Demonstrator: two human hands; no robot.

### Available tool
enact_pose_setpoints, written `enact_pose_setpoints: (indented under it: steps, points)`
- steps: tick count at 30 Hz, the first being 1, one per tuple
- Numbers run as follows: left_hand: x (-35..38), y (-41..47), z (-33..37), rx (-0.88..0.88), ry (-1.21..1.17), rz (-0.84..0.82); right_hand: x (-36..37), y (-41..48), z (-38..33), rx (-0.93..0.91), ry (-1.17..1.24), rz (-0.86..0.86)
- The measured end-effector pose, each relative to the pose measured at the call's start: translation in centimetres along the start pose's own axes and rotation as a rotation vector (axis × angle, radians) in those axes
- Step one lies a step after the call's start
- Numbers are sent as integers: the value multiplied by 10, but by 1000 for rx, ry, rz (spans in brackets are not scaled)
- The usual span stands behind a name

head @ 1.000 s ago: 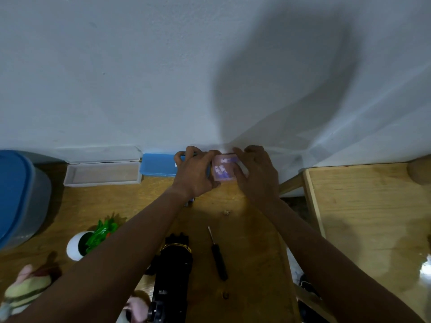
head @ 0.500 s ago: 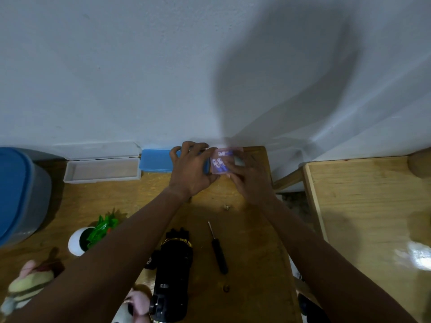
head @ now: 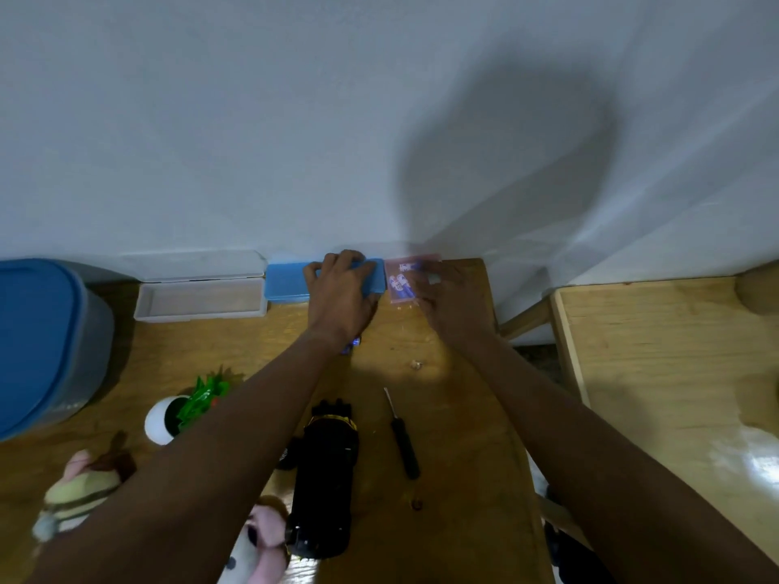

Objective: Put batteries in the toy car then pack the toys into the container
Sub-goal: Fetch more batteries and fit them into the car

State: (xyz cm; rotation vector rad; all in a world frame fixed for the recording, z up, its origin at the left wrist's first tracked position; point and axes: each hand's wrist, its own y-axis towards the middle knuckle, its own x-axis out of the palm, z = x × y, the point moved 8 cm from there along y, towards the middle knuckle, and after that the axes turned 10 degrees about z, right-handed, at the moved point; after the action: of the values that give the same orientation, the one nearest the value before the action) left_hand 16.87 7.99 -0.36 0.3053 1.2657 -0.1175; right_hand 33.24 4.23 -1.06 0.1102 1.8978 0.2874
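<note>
Everything is placed from the black toy car (head: 324, 478), which lies lengthwise on the wooden table (head: 463, 415), near its front edge.

Far to the car's left, at the table's end, stands a grey plastic container with a blue lid (head: 38, 343). A striped soft plush toy (head: 76, 499) lies left of the car near the front edge. Between that and the car stands a small white pot with a green plastic plant (head: 162, 419). A pink and white plush toy (head: 257, 550) touches the car's near left side.

Beyond the car and to its left, against the wall, sits a clear shallow plastic tray (head: 202, 299). Touching the tray's right end is a flat blue plastic box (head: 286, 284). The left hand (head: 341, 297) lies on this box directly beyond the car, its fingers curled over the box's far edge, gripping it.

Just right of the car lies a small black screwdriver (head: 402, 436). Beyond that is a tiny screw (head: 417, 364).

Beyond the car and a little to its right, at the wall, is the pink packet of batteries (head: 402, 282), touching the blue box's right end. The right hand (head: 453, 305) has its fingers over the packet's right side. Blur hides whether they pinch it or only press on it.
</note>
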Motion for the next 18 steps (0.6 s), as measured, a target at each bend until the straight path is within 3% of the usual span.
enact_pose_setpoints:
  steps: [6,10,14,18]
  points:
    - [-26,-24,-16,-96,-109,27,-14,2,-19,114,15,-123]
    - [-49,-63,-42,-170,-227,24,-14,-23,-67,39,0,-99]
    - [-65,-114,-49,-232,-363,-52,5,-40,-99,114,221,-152]
    - [-68,-154,-50,-278,-330,-99,15,-49,-119,161,311,-244]
